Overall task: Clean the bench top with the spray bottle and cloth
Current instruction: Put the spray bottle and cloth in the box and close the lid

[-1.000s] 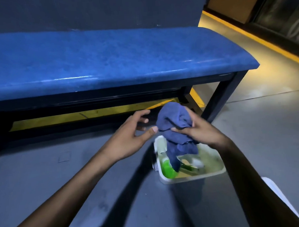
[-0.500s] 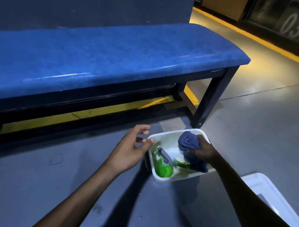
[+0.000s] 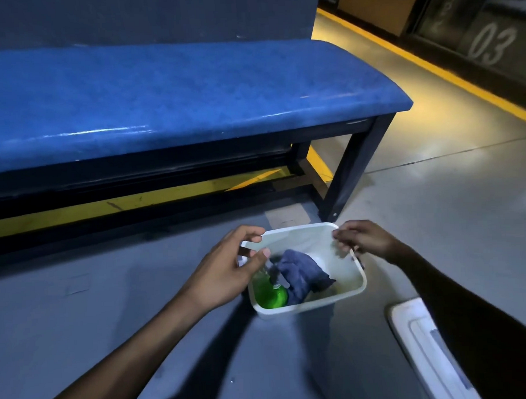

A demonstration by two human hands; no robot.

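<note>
A white tub (image 3: 354, 292) sits on the grey floor (image 3: 80, 328) at the lower centre of the frame, just in front of the bench's dark right leg (image 3: 349, 177); inside it the blue cloth (image 3: 301, 271) lies crumpled in the middle, and the green spray bottle (image 3: 270, 294) lies on its side against the tub's left wall, its pale nozzle touching the cloth; neither hand holds either one.

The left hand (image 3: 229, 273) is at the tub's left rim, fingers curled over the far-left corner and thumb reaching across the opening above the bottle; it appears to grip the rim, though the contact is partly hidden by the hand itself; the right hand (image 3: 363, 240) is at the tub's right rim, fingers bent down onto the edge, pinching it near the far-right corner; a small dark clip or handle shows just below those fingers.

The blue tabletop (image 3: 176, 97) fills the upper left and centre of the frame, glossy along its front edge, with nothing on it; a yellow stripe (image 3: 135, 202) runs along the floor beneath it, and another (image 3: 430, 65) crosses the upper right, beside a dark panel marked 03 (image 3: 493, 46); a white lid (image 3: 424, 343) lies on the floor at the lower right, partly behind the right forearm.
</note>
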